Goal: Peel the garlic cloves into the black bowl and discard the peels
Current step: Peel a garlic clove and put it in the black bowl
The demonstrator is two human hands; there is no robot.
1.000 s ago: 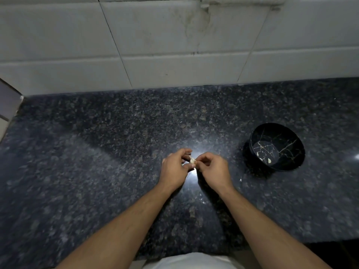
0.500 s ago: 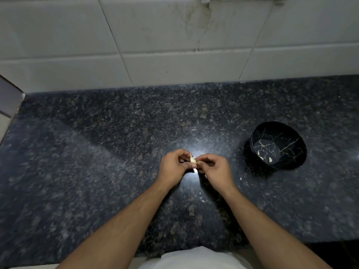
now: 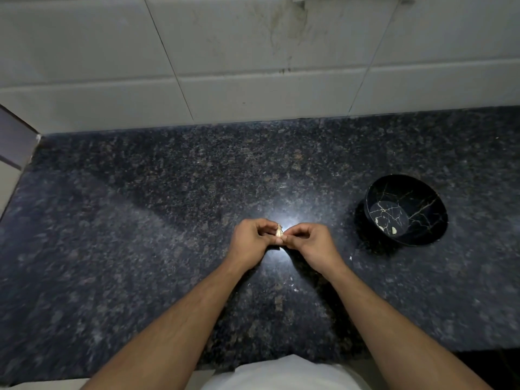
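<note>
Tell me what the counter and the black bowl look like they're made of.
Counter: polished granite by the look, dark speckled grain with a bright glare spot. Black bowl: glossy, with pale crack-like veins; probably glazed ceramic or melamine, can't tell which.

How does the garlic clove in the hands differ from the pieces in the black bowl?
The papery tan garlic clove is pinched between the left hand and the right hand above the dark granite counter; the two pale pieces lie loose in the black gold-veined bowl. The clove looks larger and browner than the pieces. All are small and light.
</note>
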